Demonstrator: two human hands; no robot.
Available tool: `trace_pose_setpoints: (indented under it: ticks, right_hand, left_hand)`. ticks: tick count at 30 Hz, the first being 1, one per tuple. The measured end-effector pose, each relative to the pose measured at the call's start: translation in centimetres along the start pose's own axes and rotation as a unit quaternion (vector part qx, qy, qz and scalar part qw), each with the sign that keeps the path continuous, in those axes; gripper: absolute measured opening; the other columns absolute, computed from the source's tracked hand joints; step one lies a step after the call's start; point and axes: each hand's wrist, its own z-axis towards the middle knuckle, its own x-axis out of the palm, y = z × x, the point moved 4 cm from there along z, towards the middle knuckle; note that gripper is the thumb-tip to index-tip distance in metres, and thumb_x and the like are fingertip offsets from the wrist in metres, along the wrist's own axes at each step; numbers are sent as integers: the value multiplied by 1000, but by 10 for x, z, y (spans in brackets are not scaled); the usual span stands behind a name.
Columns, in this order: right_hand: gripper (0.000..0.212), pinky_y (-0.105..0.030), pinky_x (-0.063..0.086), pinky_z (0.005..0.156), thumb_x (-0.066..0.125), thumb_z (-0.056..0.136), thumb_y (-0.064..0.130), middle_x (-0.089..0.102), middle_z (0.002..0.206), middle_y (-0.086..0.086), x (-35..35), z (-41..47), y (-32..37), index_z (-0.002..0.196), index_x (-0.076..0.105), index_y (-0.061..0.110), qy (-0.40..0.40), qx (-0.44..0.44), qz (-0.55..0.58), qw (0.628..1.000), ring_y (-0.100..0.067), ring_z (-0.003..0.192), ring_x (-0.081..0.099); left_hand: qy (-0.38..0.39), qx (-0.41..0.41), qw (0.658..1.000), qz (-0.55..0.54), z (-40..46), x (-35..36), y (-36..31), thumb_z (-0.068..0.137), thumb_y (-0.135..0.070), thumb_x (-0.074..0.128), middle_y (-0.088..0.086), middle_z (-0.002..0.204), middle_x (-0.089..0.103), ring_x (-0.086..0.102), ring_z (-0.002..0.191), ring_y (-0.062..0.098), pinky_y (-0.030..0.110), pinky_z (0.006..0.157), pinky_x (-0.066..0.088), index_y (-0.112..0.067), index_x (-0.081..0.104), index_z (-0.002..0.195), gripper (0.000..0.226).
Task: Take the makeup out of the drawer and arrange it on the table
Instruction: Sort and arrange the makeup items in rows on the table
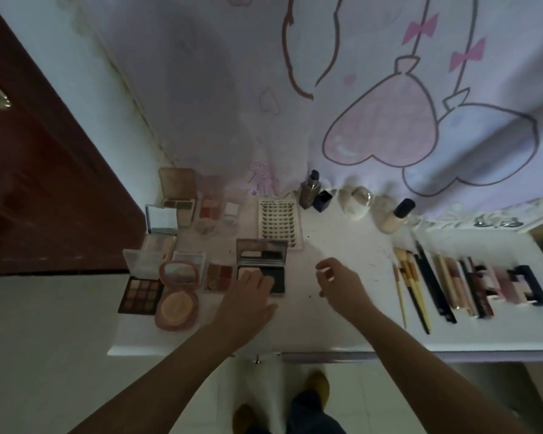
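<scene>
Nearest you, your left hand (250,296) lay flat with its fingers straight, resting on the lower half of the open black-and-silver hinged powder compact (261,267); it pressed rather than gripped. Your right hand (337,283) hovered just beside it over the bare white table top (342,327), fingers loosely curled with nothing between them. That compact looked like light, rigid plastic, smooth enough to slide, with a pressed pan likely to crack if dropped; you would have done best to take it by the two side edges of the base, never by the raised mirror lid. Left of your left hand sat the round pink blush case (177,297) and the dark square eyeshadow palette (140,296), both open and probably just as brittle. Right of your right hand lay the row of slim brushes and pencils (416,292), which would likely roll. Beyond your fingertips stood the clear tray of false lashes (279,222) and, further still, the glass foundation bottle with a dark cap (395,216), heavier and breakable, best held round its body.
</scene>
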Motion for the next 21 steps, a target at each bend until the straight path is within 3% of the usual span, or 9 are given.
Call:
trace_pose_setpoints:
  ticks: [4, 7, 12, 14, 18, 21]
  right_hand:
    - [19, -30, 50, 67, 45, 94, 16, 63, 101, -8, -93, 44, 11, 106, 61, 14, -79, -59, -70, 993, -23, 80, 64]
    - [24, -35, 47, 75, 42, 96, 15, 57, 108, -13, -137, 89, 23, 111, 59, 8, -97, -95, -172, 976, -27, 85, 60]
    - [34, -37, 42, 75, 38, 98, 31, 51, 116, -14, -136, 150, 26, 121, 47, 8, -57, -155, -393, 904, -31, 101, 52]
    - [34, -35, 42, 73, 36, 99, 32, 57, 112, -11, -130, 163, 22, 120, 48, 9, -38, -172, -449, 876, -29, 97, 57]
    - [18, -31, 36, 63, 38, 98, 19, 56, 95, -6, -121, 175, 16, 106, 51, 10, 37, -173, -470, 864, -23, 75, 54]
    - [18, -29, 37, 63, 39, 96, 13, 50, 86, -3, -121, 172, 20, 81, 50, 12, 88, -174, -453, 870, -20, 73, 51]
  left_hand:
    - [-25, 37, 983, -178, 64, -14, -47, 93, -33, 51, 4, 118, 49, 45, 110, 19, 26, 88, 36, -14, 49, 122, 35]
    - [-18, -10, 962, -271, 127, -12, -78, 94, -29, 51, 9, 121, 49, 48, 112, 21, 29, 93, 38, -12, 44, 130, 41]
    - [12, -120, 941, -315, 209, 17, -105, 97, -26, 45, 10, 150, 26, 29, 136, 23, 33, 112, 26, -13, 15, 148, 61]
    - [6, -131, 943, -306, 226, 26, -109, 96, -23, 45, 9, 150, 25, 28, 137, 22, 30, 109, 26, -14, 10, 149, 64]
    - [-19, -162, 930, -330, 243, 37, -112, 92, -21, 53, 11, 140, 35, 40, 124, 25, 34, 96, 39, -18, 10, 149, 72]
    - [-31, -189, 919, -344, 239, 46, -114, 90, -26, 57, 10, 143, 31, 38, 128, 24, 34, 101, 37, -16, 9, 149, 77]
